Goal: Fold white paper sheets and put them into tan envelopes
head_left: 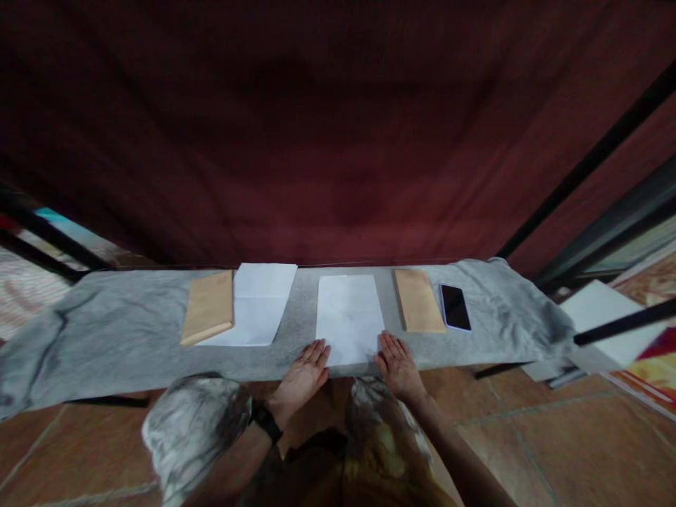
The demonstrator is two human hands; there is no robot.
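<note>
A white sheet of paper [349,317] lies flat on the grey cloth in front of me. My left hand [308,367] rests at its lower left edge, fingers stretched out flat. At the lower right edge lies my right hand [397,360], also flat, with its fingertips touching the paper's side. Neither hand grips anything. To the left, a brown envelope stack [210,306] partly covers other white sheets [260,310], which show a crosswise crease. A brown envelope [419,301] lies to the right of the middle sheet.
A phone [455,308] with a dark screen lies right of the envelope. Grey cloth [121,317] covers the narrow table. Behind it hangs a dark red curtain [338,176]. Black metal bars [586,162] stand at both sides, and a white box [607,317] is at the right.
</note>
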